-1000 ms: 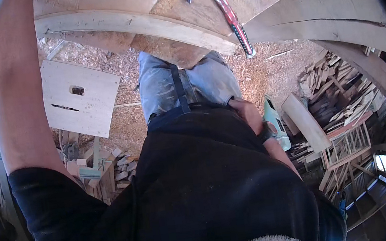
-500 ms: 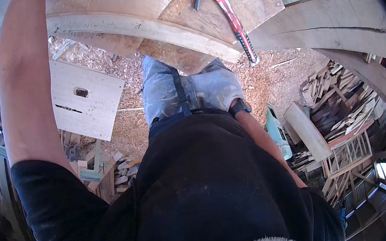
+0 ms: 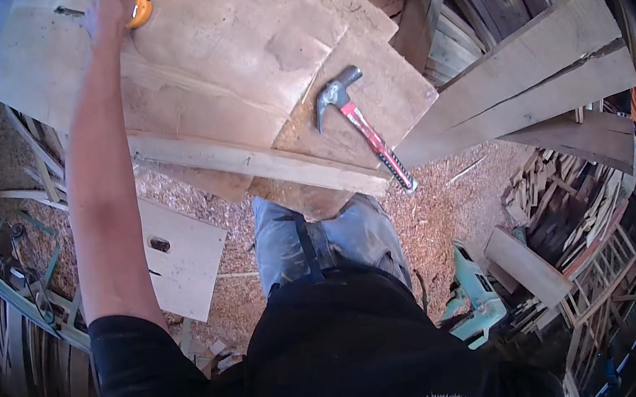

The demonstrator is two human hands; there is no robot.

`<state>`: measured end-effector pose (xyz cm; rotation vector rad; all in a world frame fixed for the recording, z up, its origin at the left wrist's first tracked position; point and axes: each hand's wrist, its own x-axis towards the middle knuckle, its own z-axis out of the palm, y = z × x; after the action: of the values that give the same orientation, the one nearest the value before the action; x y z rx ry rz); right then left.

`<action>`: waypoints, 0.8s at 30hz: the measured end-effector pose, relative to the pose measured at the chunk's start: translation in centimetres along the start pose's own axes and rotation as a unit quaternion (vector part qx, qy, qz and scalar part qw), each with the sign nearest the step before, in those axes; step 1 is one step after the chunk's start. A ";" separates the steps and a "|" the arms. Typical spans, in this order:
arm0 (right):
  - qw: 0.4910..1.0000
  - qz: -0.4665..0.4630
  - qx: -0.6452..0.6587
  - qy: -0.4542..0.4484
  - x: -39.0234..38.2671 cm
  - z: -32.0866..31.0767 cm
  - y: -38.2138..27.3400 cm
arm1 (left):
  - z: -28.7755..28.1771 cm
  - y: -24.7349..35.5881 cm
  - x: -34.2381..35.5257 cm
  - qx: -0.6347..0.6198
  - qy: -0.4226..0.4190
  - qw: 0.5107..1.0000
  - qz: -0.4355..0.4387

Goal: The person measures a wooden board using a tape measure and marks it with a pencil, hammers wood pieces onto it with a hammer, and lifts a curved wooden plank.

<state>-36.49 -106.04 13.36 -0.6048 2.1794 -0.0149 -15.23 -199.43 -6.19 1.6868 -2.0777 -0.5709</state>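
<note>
My left hand [image 3: 110, 11] reaches to the top of a layered plywood surface [image 3: 239, 73], its fingers closed on a small yellow tool, apparently a tape measure [image 3: 139, 11]. A claw hammer with a red and black grip [image 3: 365, 129] lies on the boards to the right of my left forearm, head toward the upper left. A long pale batten [image 3: 266, 165] runs along the near edge of the surface, just above my legs. My right hand is out of sight.
A cracked plank [image 3: 530, 85] extends to the right. Below lie a pale board with a slot [image 3: 186, 286], wood shavings [image 3: 431, 216], a mint-green case or tool [image 3: 477, 298], piled offcuts [image 3: 548, 194] and a wooden lattice frame [image 3: 604, 266].
The view has shifted up over the work surface, so it appears lower. My left hand and the yellow tool now show. My right hand and forearm, earlier at my hip, have left view.
</note>
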 end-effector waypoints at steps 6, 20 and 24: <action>0.949 0.169 0.249 -0.090 6.2 0.3 -11.6 | -4.2 -1.9 2.0 0.186 -0.081 0.979 -0.033; 0.962 0.145 0.146 -0.178 9.4 -4.1 -10.1 | -4.6 0.2 -0.2 0.150 -0.039 0.988 -0.026; 0.962 0.142 0.111 -0.204 10.2 -5.4 -9.1 | -5.0 0.6 -0.1 0.128 -0.041 0.990 -0.036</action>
<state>-42.03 -119.44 11.26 -0.1449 1.8096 0.0175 -12.94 -199.51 -1.69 1.9166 -2.2357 -0.4153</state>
